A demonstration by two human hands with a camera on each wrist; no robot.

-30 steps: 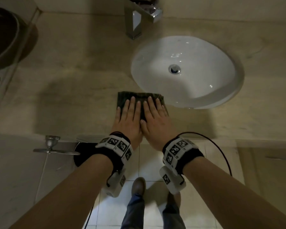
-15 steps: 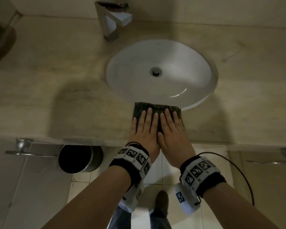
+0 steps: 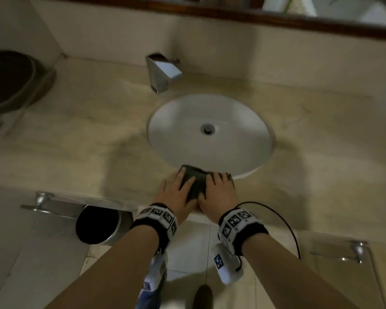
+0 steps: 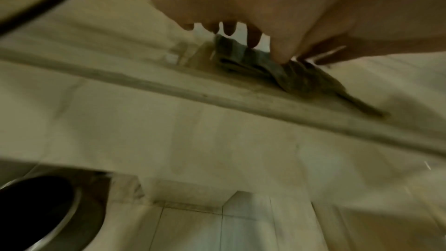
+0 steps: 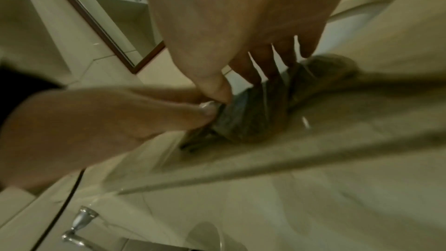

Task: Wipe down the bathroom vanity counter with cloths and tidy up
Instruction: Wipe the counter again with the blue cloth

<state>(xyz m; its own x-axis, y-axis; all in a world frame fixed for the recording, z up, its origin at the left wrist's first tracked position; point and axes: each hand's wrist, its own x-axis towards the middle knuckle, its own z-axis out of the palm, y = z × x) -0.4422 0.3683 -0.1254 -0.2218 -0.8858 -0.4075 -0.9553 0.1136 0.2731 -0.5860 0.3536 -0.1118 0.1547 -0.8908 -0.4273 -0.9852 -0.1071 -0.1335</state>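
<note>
A dark grey-green cloth (image 3: 195, 184) lies bunched on the beige vanity counter (image 3: 76, 141), at its front edge just below the white oval sink (image 3: 176, 121). My left hand (image 3: 176, 192) lies over the cloth's left part with fingers spread, its thumb pressing on the fabric (image 4: 241, 58). My right hand (image 3: 218, 192) covers the right part. In the right wrist view its fingers and thumb (image 5: 219, 89) curl down and pinch the gathered cloth (image 5: 251, 117). The two thumbs meet over the folds.
A chrome faucet (image 3: 163, 72) stands behind the sink, under a wood-framed mirror (image 3: 232, 12). A dark round vessel (image 3: 7, 79) sits at the far left. Below the counter are a metal bin (image 3: 98, 226), two chrome handles (image 3: 40, 200) (image 3: 359, 250) and a black cable (image 3: 292, 233).
Both hands slid the flat cloth rightward along the counter's front edge to below the sink. The cloth is now bunched up between the hands, and the right hand's fingers have curled on it.
</note>
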